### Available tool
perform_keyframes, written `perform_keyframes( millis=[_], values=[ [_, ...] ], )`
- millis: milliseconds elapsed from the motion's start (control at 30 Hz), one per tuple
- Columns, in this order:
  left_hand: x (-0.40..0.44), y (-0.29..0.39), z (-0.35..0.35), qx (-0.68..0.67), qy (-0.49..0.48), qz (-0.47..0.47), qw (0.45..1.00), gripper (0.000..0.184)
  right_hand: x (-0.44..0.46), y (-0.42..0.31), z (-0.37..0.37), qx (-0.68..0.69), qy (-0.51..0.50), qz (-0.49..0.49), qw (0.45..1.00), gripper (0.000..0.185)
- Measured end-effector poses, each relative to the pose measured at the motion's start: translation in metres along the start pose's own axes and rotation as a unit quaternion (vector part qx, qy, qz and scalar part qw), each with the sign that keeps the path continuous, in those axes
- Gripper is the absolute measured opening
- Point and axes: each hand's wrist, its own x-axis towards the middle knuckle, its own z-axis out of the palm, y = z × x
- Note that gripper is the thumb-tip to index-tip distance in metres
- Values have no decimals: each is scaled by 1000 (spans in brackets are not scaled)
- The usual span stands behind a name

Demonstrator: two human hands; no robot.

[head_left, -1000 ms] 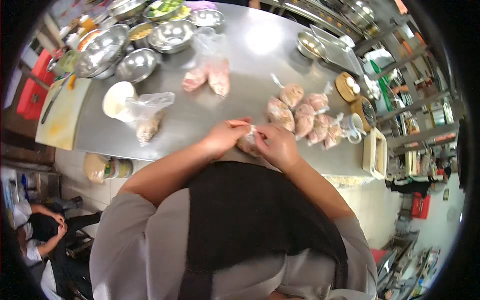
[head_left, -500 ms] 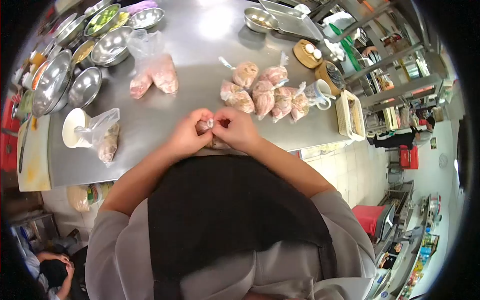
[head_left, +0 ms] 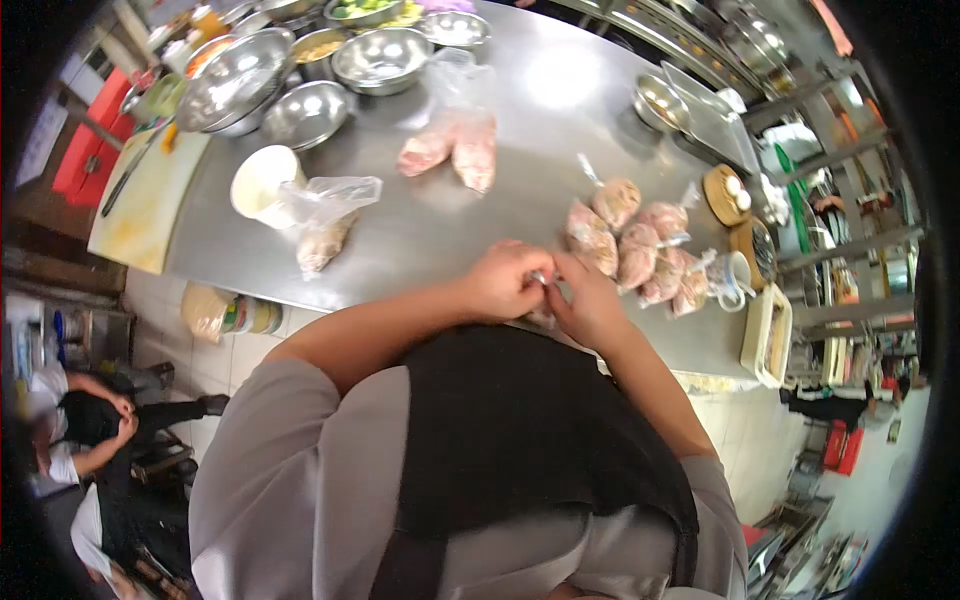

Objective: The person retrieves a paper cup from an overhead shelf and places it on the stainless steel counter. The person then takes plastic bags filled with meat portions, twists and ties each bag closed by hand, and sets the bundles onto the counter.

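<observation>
At the near edge of the steel table, my left hand point(head_left: 506, 281) and my right hand point(head_left: 590, 300) meet, fingers pinched together around the twisted neck of a plastic bag of meat point(head_left: 542, 318). Most of that bag is hidden by the hands. Just right of them lies a group of several knotted bags of pale pink meat point(head_left: 637, 258). Further back, a larger clear bag of meat point(head_left: 472, 152) lies in two lobes. To the left, an untied bag with some meat point(head_left: 325, 245) leans by a white tub point(head_left: 262, 186).
Several steel bowls point(head_left: 306, 115) crowd the back left, near a cutting board point(head_left: 140, 215) with a knife point(head_left: 130, 180). A patterned cup point(head_left: 735, 278), bamboo containers point(head_left: 726, 196) and a cream basket point(head_left: 767, 335) line the right side. Other people point(head_left: 95, 420) are at lower left.
My view has swung left, so the table and its things appear further right. Both hands stay pinched together at the bag's neck, with the fingers slightly shifted.
</observation>
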Motion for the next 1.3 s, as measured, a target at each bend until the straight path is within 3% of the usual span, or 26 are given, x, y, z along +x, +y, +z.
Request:
perform_keyframes(
  millis=[133, 233, 433, 533, 633, 667, 767, 867, 967, 1067, 1167, 1300],
  values=[
    [2, 18, -12, -37, -44, -71, 996, 14, 2, -1, -9, -82, -96, -27, 992, 10],
    [2, 17, -11, -3, -48, -117, 992, 17, 0, -6, -5, 5, -73, 14, 997, 11],
    [-1, 10, -7, 98, -81, -48, 991, 21, -6, 2, 1, 278, -70, 137, 948, 11],
    [-3, 7, -4, 83, -67, -32, 994, 21, -4, -1, -2, 360, -95, 263, 890, 13],
    [-2, 6, -6, 154, -17, 39, 987, 20, 1, -16, -9, 567, -81, 317, 756, 12],
    [0, 5, -9, 165, -29, 26, 985, 19, 3, -22, -11, 554, -78, 316, 766, 11],
    [17, 4, -24, 202, -36, 8, 979, 19, 18, -12, -6, 645, -25, 283, 709, 16],
    [42, 13, -44, 208, 46, 25, 977, 26, 48, 2, -23, 677, -26, 207, 706, 20],
    [49, 15, -67, 213, 167, 49, 961, 37, 71, -9, -58, 670, 23, 256, 697, 24],
    [35, 8, -84, 229, 166, -10, 959, 28, 91, 13, -89, 627, 74, 249, 734, 24],
    [7, 7, -90, 204, 152, -50, 966, 23, 107, 56, -118, 498, 118, 197, 836, 27],
    [-23, -4, -99, 224, 184, -99, 952, 19, 116, 90, -140, 304, 149, 209, 917, 27]
  ],
)
